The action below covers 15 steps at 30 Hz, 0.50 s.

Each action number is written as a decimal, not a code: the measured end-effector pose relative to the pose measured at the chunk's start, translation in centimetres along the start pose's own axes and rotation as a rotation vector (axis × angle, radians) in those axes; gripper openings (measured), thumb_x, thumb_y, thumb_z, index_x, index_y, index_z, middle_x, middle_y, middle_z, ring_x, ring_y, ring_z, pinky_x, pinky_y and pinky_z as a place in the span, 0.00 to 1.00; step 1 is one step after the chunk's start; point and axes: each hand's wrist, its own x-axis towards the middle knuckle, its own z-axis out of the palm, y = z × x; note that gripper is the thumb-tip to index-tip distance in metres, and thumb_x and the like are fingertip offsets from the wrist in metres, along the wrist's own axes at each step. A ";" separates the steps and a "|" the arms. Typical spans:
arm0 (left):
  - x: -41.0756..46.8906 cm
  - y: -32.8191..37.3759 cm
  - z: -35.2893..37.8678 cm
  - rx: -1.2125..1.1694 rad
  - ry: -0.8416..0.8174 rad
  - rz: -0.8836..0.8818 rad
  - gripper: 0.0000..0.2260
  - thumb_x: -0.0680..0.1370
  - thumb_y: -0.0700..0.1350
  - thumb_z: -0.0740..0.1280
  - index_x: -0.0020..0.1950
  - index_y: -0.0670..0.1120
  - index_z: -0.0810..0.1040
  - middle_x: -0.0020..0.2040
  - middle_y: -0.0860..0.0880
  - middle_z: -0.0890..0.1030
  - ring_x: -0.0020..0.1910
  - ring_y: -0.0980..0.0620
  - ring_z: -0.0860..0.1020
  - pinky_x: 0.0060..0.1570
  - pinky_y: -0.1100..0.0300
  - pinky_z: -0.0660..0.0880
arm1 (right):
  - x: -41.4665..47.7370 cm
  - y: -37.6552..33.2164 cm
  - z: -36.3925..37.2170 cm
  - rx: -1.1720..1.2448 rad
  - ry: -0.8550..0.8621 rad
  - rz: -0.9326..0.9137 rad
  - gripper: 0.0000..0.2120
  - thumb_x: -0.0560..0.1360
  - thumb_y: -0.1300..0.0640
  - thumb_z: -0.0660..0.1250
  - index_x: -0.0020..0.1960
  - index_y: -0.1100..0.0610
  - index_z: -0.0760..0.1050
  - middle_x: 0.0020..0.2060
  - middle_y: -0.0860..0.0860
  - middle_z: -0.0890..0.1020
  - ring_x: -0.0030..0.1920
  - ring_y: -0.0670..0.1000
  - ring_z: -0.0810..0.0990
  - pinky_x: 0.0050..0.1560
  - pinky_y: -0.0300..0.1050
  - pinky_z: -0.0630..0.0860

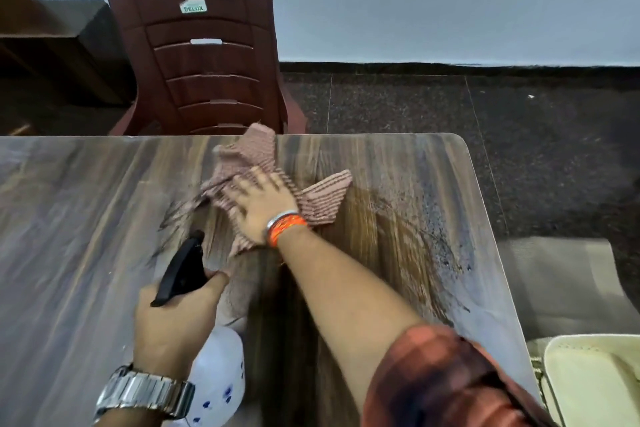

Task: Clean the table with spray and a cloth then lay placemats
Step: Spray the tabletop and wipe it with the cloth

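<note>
Noted at 7 o'clock: left grip (173,319) clamped round spray bottle (216,374), nozzle aimed toward 1 o'clock, judged ready for another burst. Noted at centre: right grip (261,210) flat, spread apart, pressing crumpled cloth (323,203) onto surface (69,218) to spread load while wiping. Recorded wet spatter (450,253) at 3 o'clock, unwiped. Judged mid-wipe, cleaning incomplete. Sighted cream item (595,378) at 4 o'clock off the surface, possibly placemats; not yet laid.
</note>
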 end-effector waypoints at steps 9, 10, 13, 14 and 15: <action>-1.3 0.4 2.3 -0.093 -0.126 0.016 0.06 0.70 0.46 0.74 0.35 0.49 0.81 0.25 0.50 0.76 0.30 0.44 0.75 0.37 0.56 0.73 | -11.0 20.7 -5.2 0.055 0.246 1.021 0.30 0.78 0.41 0.46 0.78 0.48 0.52 0.78 0.47 0.52 0.77 0.56 0.44 0.75 0.59 0.42; -1.7 0.8 2.3 -0.099 -0.127 0.006 0.07 0.71 0.45 0.74 0.34 0.48 0.80 0.23 0.52 0.75 0.29 0.46 0.74 0.36 0.58 0.72 | -11.7 20.8 -5.3 0.065 0.260 1.079 0.30 0.78 0.41 0.46 0.78 0.49 0.52 0.78 0.48 0.52 0.77 0.56 0.44 0.74 0.60 0.42; -2.4 0.8 2.4 -0.093 -0.140 0.011 0.09 0.71 0.45 0.75 0.33 0.46 0.80 0.21 0.54 0.74 0.29 0.46 0.74 0.36 0.58 0.70 | -11.7 18.2 -4.7 0.037 0.208 1.102 0.30 0.78 0.40 0.45 0.78 0.48 0.51 0.78 0.49 0.51 0.77 0.60 0.43 0.74 0.62 0.40; -2.9 0.9 2.5 -0.084 -0.130 0.010 0.09 0.71 0.45 0.76 0.32 0.46 0.80 0.21 0.54 0.74 0.30 0.46 0.75 0.37 0.57 0.71 | -11.5 16.8 -4.3 0.009 0.166 1.027 0.30 0.78 0.39 0.44 0.78 0.46 0.50 0.78 0.48 0.50 0.76 0.61 0.43 0.73 0.62 0.40; -3.1 0.6 2.5 -0.071 -0.125 0.019 0.10 0.70 0.46 0.76 0.31 0.47 0.79 0.21 0.54 0.75 0.31 0.45 0.76 0.38 0.57 0.71 | -11.4 15.3 -3.9 -0.008 0.128 0.906 0.29 0.77 0.39 0.44 0.77 0.45 0.51 0.78 0.48 0.51 0.76 0.62 0.43 0.73 0.63 0.41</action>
